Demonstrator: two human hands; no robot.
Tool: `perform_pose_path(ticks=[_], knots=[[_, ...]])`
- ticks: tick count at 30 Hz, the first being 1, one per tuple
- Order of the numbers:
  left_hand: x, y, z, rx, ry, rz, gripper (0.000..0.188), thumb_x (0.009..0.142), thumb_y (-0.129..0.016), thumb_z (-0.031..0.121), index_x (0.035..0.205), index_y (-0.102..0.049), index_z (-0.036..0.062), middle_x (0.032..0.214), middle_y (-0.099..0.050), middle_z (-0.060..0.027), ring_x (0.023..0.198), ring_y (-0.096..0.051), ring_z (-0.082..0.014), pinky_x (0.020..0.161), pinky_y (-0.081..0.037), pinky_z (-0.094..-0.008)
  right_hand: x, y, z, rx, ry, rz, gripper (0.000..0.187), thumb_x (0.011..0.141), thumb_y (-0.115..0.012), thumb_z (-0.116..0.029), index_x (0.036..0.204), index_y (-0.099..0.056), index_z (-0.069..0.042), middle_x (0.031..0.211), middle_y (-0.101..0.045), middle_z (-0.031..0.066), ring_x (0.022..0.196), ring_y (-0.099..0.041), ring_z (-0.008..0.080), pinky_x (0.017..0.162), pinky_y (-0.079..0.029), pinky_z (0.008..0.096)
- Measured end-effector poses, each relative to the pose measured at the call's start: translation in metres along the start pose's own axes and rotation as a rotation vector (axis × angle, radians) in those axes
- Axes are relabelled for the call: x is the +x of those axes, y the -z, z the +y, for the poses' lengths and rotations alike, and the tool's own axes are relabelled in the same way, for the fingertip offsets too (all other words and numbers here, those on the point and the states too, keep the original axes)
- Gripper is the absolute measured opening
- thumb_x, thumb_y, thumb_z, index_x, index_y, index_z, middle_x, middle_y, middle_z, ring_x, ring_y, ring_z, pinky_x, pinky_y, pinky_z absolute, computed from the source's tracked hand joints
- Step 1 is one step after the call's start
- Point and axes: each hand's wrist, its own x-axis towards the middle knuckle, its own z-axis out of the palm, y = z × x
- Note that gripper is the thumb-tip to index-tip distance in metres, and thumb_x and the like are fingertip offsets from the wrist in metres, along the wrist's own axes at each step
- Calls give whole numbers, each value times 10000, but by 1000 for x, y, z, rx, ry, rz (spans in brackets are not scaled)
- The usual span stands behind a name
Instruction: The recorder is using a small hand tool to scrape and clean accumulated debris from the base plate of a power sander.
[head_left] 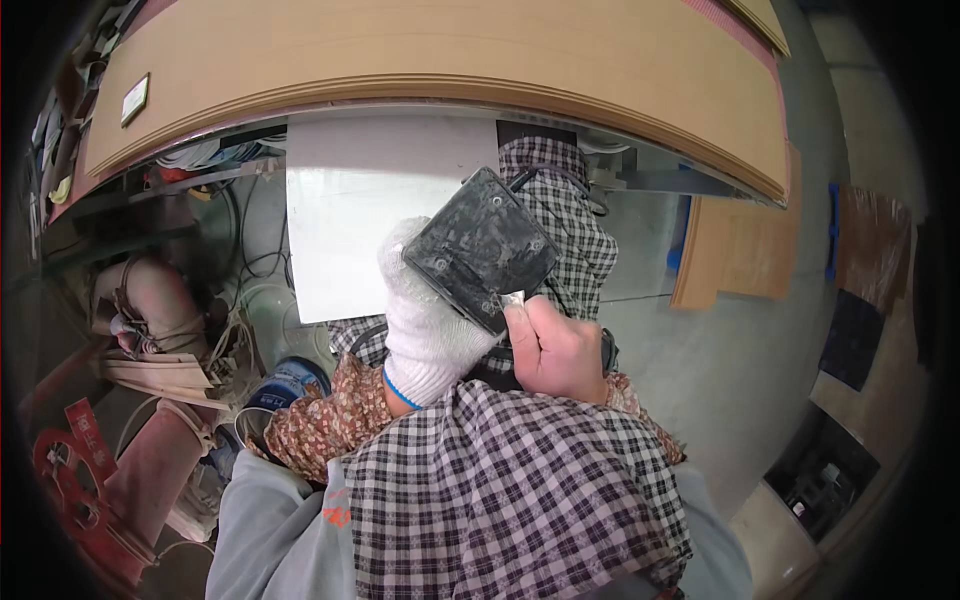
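Observation:
My left hand (425,315), in a white knit glove with a blue cuff edge, is wrapped round the side of a black square plate (485,245). The plate looks like the base of a sander turned face up. Its scuffed face is dusted with grey and has several screws set near the corners. At the plate's near right corner my right hand (555,350), bare, is closed in a pinch on a small silvery scrap (513,299). What lies beneath the plate is hidden. Both hands are above my lap, over a checked apron (510,490).
Stacked brown boards (430,50) span the far side, with a small framed card (135,100) on top. A white panel (335,220) is under them. Cables, wood strips (160,375) and red machinery (150,480) crowd the left. Another board (745,240) stands at right.

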Motion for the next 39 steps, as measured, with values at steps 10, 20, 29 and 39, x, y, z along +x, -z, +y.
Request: perform_pose_path(ticks=[10, 20, 29, 39], knots=[[-2, -4, 12, -291, 100, -19, 680, 804, -827, 36, 1358, -432, 50, 1196, -650, -82, 1098, -655, -176, 970, -556, -353, 4, 4, -2, -66, 143, -26, 335, 987, -712, -205, 711, -556, -96, 505, -522, 48, 369, -510, 195, 370, -389, 348], [-2, 3, 11, 633, -294, -101, 833, 746, -894, 116, 1380, -364, 14, 1216, -664, -105, 1112, -673, -213, 1007, -513, -393, 13, 34, 7, 278, -169, -239, 119, 1018, -673, -142, 987, -645, -31, 682, -671, 114, 564, -685, 265, 496, -516, 367], [2, 14, -2, 552, -213, -39, 888, 745, -904, 140, 1400, -317, 13, 1241, -649, -115, 1137, -667, -219, 1037, -498, -383, 25, 28, 2, 66, 87, -237, 282, 907, -820, -257, 967, -647, -42, 654, -645, 52, 515, -646, 178, 460, -475, 317], [4, 15, -3, 406, -87, -43, 927, 741, -908, 148, 1404, -273, 20, 1207, -611, -113, 1116, -661, -208, 979, -540, -362, 33, 17, -7, -76, 205, -97, 241, 899, -807, -232, 851, -634, -71, 676, -651, 60, 509, -634, 218, 462, -468, 330]])
